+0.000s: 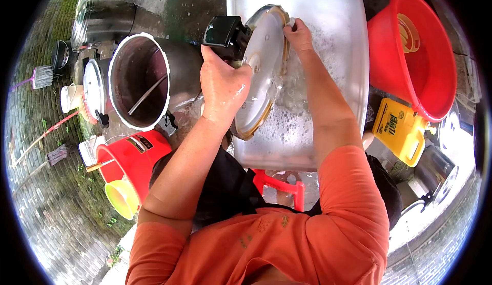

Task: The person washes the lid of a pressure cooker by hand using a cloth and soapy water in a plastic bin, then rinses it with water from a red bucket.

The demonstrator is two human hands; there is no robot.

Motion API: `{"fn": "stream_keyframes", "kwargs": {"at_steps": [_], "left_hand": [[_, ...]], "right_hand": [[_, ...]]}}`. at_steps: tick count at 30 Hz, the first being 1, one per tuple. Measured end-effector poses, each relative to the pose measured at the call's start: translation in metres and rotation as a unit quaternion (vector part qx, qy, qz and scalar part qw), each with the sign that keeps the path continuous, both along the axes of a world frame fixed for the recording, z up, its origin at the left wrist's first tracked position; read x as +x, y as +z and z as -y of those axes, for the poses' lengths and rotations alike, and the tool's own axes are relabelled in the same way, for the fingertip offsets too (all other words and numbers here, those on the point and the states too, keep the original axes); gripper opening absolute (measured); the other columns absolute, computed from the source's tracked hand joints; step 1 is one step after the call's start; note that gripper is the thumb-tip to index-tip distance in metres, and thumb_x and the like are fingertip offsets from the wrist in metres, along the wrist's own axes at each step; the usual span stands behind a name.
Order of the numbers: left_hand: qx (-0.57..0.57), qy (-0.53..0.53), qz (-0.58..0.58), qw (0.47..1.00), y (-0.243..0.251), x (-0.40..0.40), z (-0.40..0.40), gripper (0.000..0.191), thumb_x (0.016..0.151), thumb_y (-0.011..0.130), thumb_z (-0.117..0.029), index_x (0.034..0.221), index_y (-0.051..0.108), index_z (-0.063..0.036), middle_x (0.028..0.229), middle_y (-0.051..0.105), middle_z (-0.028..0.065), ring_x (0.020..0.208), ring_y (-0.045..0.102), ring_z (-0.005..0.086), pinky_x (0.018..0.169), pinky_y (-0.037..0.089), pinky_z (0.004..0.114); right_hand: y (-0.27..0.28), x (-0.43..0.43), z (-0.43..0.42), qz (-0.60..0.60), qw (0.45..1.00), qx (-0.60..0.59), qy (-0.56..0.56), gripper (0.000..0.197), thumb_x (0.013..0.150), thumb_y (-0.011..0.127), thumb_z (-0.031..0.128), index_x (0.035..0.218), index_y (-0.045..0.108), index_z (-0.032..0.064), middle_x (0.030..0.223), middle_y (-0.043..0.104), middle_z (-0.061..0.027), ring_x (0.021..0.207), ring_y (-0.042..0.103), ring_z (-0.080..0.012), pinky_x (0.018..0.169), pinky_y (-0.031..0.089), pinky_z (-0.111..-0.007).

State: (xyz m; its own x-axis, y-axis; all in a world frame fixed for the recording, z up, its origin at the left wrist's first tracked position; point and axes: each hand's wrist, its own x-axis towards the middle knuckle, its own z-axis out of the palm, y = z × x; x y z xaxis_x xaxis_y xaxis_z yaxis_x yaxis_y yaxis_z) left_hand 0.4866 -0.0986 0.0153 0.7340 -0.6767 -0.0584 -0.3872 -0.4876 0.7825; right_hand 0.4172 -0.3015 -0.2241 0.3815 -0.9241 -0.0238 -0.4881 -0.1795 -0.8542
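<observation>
A round metal pressure cooker lid (261,58) is held tilted on edge over a white plastic tub (357,54) of sudsy water. My left hand (226,81) grips its black plastic handle (225,35). At the lid's far right edge, my right hand (298,35) pinches a small whitish piece (292,22), perhaps a cloth or pad, against the rim. A yellowish-brown band, which may be a sealing ring or a stain, runs along that rim. Foam floats on the water beneath the lid.
Left of the tub lies a large metal pot (180,69) with a rod inside, above a red bucket (136,162) with a yellow-green bowl (122,198). At right are a red basin (430,66) and a yellow jug (398,129). A red plastic stool (282,185) shows below the tub.
</observation>
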Motion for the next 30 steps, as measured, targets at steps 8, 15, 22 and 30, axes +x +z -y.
{"fn": "stream_keyframes", "kwargs": {"at_steps": [8,15,22,30], "left_hand": [[0.003,-0.007,0.025,1.0,-0.002,0.0,0.002,0.042,0.065,0.054,-0.002,0.102,0.037,0.0068,0.074,0.06,0.021,0.068,0.059,0.0386,0.066,0.046,0.04],[0.019,-0.018,0.023,0.999,0.001,-0.002,0.008,0.04,0.065,0.054,-0.002,0.1,0.037,0.0075,0.073,0.06,0.0213,0.068,0.059,0.0382,0.065,0.046,0.04],[0.007,-0.028,0.025,0.999,0.001,-0.007,0.01,0.038,0.066,0.054,-0.003,0.1,0.039,0.0059,0.074,0.061,0.02,0.067,0.06,0.0365,0.064,0.047,0.039],[0.017,-0.025,0.043,0.999,0.002,-0.003,0.01,0.042,0.066,0.055,-0.002,0.105,0.039,0.005,0.076,0.062,0.0178,0.068,0.061,0.0345,0.065,0.047,0.038]], "right_hand": [[0.005,-0.005,0.0,-0.012,1.0,-0.02,-0.004,0.025,0.072,0.06,0.028,0.075,0.055,0.0031,0.068,0.06,-0.01,0.062,0.056,-0.0245,0.065,0.047,-0.034],[-0.018,-0.019,-0.006,0.03,0.994,0.074,-0.076,0.021,0.077,0.06,0.022,0.081,0.058,0.0018,0.07,0.059,-0.0055,0.059,0.054,-0.0171,0.057,0.046,-0.031],[-0.046,-0.059,-0.042,0.488,0.747,0.423,-0.156,0.016,0.088,0.051,0.017,0.099,0.057,0.006,0.092,0.06,-0.0054,0.084,0.056,-0.0183,0.074,0.045,-0.031],[0.004,-0.028,-0.015,0.418,0.844,0.33,-0.062,0.016,0.086,0.055,0.012,0.098,0.061,0.0032,0.093,0.059,-0.0028,0.08,0.056,-0.0148,0.069,0.047,-0.029]]}}
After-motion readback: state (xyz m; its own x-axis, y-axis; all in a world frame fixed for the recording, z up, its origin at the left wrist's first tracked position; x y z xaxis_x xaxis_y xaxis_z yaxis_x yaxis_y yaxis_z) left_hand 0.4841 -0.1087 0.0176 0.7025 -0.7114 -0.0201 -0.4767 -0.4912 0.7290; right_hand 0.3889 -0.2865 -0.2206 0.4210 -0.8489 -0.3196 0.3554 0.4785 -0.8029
